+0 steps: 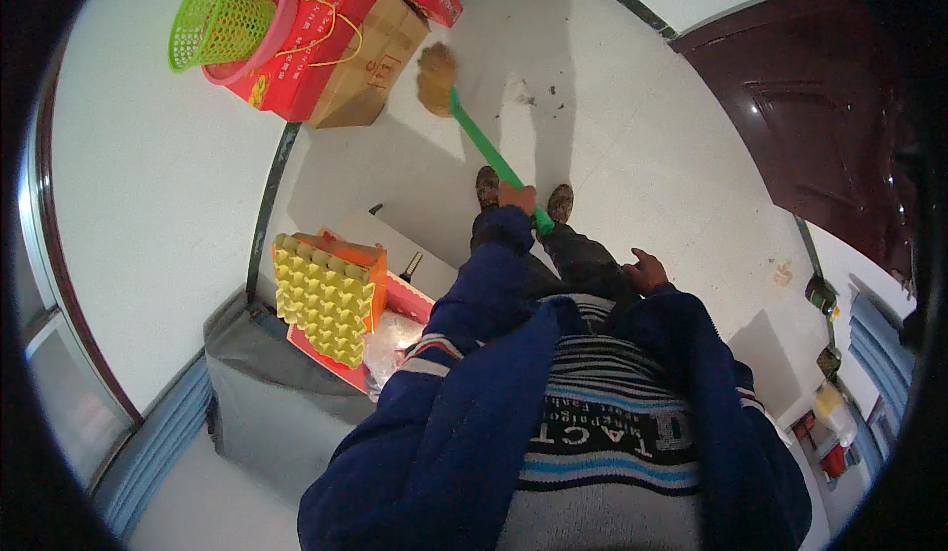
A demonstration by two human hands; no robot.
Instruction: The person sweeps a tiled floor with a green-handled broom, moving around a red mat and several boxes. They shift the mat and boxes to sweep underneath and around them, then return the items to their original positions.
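Observation:
My left hand (518,198) is closed around the green handle of a short broom (483,144), near the handle's lower end in the picture. The brown bristle head (437,79) lies on or just over the pale floor, beside a cardboard box. Dark bits of debris (552,90) and a patch of pale dust (521,90) lie on the floor to the right of the bristles. My right hand (646,271) hangs beside my right thigh, holding nothing, with its index finger apart from the others. My two shoes (561,204) stand on the floor below the broom handle.
A cardboard box (368,69), red gift boxes (311,55) and a green mesh basket (222,21) in a pink basin (285,10) stand at upper left. Yellow egg trays (324,299) sit near a grey covered object (274,381). A dark red door (815,107) is at right.

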